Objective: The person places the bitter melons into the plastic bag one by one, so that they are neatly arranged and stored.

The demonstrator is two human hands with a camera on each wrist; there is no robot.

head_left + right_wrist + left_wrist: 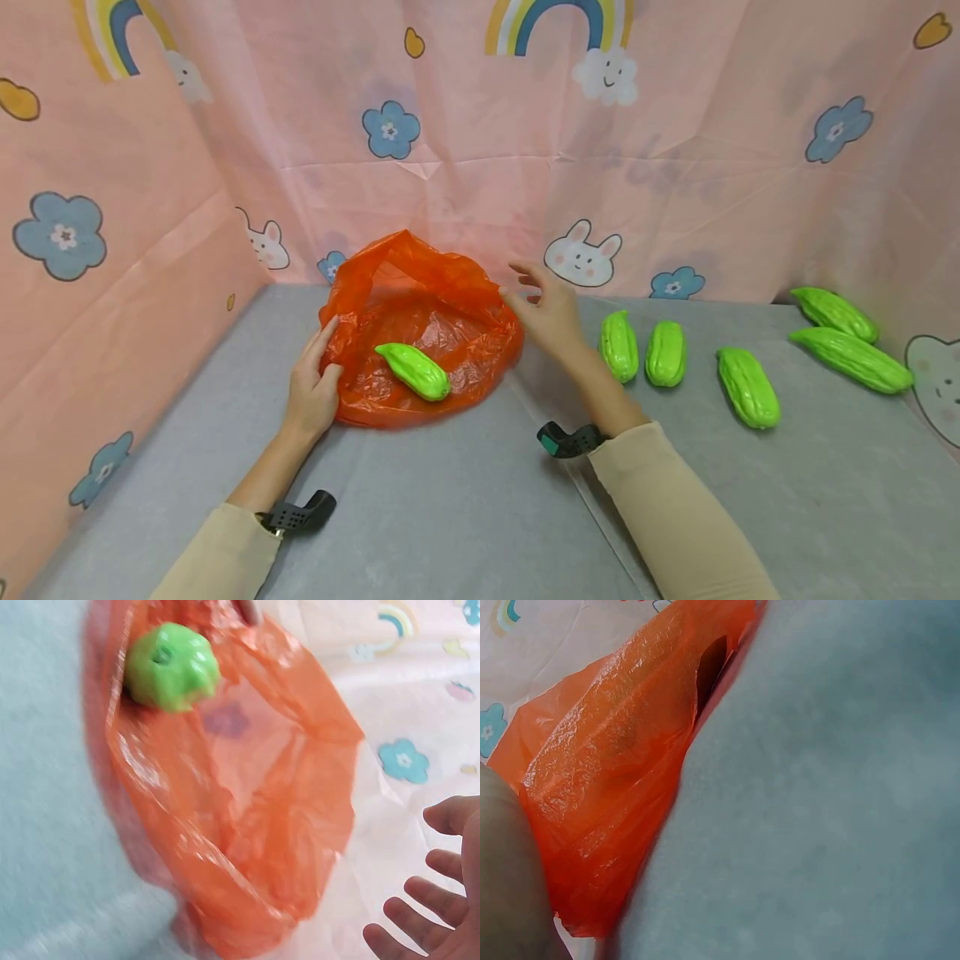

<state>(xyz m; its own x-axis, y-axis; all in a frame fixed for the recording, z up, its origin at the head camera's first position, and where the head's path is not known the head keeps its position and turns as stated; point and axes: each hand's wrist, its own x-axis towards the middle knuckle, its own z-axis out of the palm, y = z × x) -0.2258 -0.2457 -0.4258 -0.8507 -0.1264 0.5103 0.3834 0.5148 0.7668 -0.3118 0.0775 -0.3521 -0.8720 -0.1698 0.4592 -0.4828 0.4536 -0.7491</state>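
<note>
An orange-red plastic bag [480, 367] lies with its mouth spread wide on the grey surface. Inside its opening rests one bright green bitter melon [414, 372], stem tip toward the upper left. My left hand [313, 387] grips the bag's left edge between thumb and fingers. In the left wrist view the bag [607, 772] is a crumpled sheet beside part of the hand. Close by the bag's right rim is my right hand [551, 312], its fingers spread and holding nothing. The right wrist view has these loose fingers [435, 900] apart from the bag.
To the right lie several more bitter melons: two side by side [665, 354] near my right forearm, one [748, 388] farther right, and a pair [851, 360] by the right wall. A pink patterned cloth [480, 183] rises behind and along the sides.
</note>
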